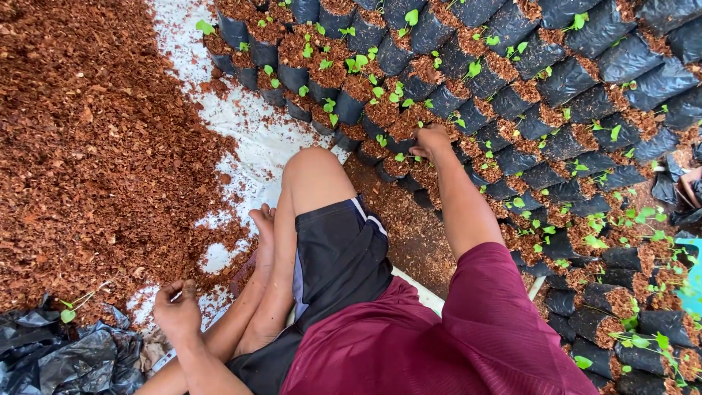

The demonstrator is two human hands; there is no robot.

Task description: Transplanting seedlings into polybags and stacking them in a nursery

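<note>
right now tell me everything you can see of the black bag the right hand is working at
The black bag is a small, soft plastic grow pouch, standing about upright in a tightly packed row of like bags. It is filled to the rim with reddish-brown fibrous husk. The right hand rests on its top, fingers pressed into the filling, so whether it holds a seedling cannot be told. Neighbouring bags touch its sides; its base is hidden.
</note>
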